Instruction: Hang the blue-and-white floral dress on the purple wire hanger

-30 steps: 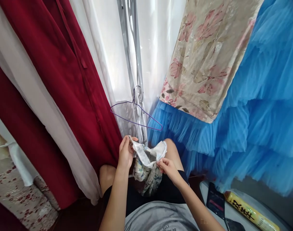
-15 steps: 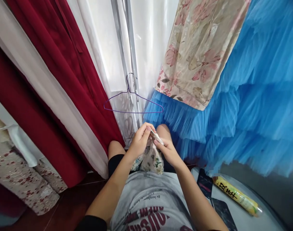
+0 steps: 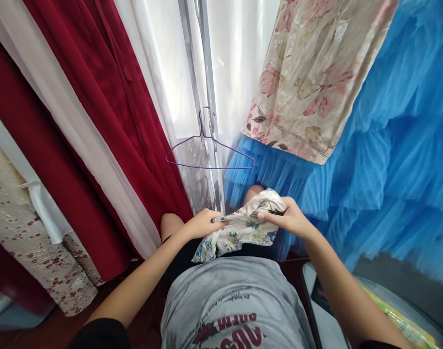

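A cream floral cloth (image 3: 239, 232) with blue, green and yellow flowers is stretched sideways between my hands, above my lap. My left hand (image 3: 204, 224) pinches its left upper edge. On the other side, my right hand (image 3: 285, 218) grips the bunched right end, thumb on top and fingers partly hidden behind the fabric. One loose corner droops below my left hand. Whether the cloth is a garment I cannot tell. Just beyond my hands, a purple wire hanger (image 3: 210, 167) hangs with nothing on it.
Metal poles (image 3: 207, 72) stand before a white curtain (image 3: 156, 63). Dark red fabric (image 3: 134, 145) hangs on the left; a floral panel (image 3: 308, 97) and blue tulle (image 3: 406, 145) hang on the right. A stool (image 3: 308, 276) at lower right holds a yellow packet (image 3: 399, 315).
My hands were close together on the bunched cloth. They have moved apart, my right hand to the right, and the cloth is now spread between them. The view has shifted slightly.
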Tool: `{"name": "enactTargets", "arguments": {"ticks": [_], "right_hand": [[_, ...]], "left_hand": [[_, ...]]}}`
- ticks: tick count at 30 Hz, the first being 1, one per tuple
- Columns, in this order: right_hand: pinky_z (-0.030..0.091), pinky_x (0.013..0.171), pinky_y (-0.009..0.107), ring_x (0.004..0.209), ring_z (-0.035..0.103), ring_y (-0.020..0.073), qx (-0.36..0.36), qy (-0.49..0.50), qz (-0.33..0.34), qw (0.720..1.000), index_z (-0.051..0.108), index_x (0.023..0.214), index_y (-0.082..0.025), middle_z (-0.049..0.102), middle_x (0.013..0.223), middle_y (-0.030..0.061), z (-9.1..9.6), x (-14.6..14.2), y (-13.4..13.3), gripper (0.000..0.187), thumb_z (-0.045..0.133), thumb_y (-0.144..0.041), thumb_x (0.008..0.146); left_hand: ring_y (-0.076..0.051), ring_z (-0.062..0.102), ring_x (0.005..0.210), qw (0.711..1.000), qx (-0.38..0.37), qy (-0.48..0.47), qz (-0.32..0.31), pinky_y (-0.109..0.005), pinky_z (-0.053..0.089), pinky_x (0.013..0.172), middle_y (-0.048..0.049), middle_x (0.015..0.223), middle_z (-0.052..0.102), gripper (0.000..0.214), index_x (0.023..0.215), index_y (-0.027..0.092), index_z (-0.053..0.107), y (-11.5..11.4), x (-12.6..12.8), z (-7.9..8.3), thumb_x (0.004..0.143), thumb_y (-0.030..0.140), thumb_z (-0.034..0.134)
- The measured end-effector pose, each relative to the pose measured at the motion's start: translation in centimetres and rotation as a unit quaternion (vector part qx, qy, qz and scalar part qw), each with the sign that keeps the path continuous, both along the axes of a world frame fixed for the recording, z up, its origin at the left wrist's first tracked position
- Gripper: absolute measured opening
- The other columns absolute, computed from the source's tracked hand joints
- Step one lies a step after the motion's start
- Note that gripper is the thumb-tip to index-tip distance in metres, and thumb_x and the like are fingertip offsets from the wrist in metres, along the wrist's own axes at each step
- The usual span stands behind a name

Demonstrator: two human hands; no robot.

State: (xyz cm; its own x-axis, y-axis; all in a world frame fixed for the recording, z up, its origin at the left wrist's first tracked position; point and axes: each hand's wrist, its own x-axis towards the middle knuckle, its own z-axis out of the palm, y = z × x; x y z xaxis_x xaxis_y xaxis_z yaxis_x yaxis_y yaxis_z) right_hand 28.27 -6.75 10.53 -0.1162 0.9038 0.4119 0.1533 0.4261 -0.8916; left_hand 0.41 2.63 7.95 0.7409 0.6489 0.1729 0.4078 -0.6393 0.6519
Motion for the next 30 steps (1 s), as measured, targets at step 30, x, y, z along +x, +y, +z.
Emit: {"name": "enactTargets", "arguments": {"ticks": [30], "right_hand": [[0.053,0.057,0.027,0.06,0.065,0.0165,-0.103,0.035,0.027,0.994,0.073,0.086,-0.012,0.074,0.073,0.0059,11.9,-0.9,19.3,0.015,0.078,-0.026,0.084]], "left_hand": [[-0.019,0.062,0.066,0.931,-0.155,-0.308,0.118,-0.023,0.044,0.058,-0.0048,0.081,0.07,0.037,0.093,0.017,0.069,2.8,-7.6,6.7,0.071,0.042,0.087]]}}
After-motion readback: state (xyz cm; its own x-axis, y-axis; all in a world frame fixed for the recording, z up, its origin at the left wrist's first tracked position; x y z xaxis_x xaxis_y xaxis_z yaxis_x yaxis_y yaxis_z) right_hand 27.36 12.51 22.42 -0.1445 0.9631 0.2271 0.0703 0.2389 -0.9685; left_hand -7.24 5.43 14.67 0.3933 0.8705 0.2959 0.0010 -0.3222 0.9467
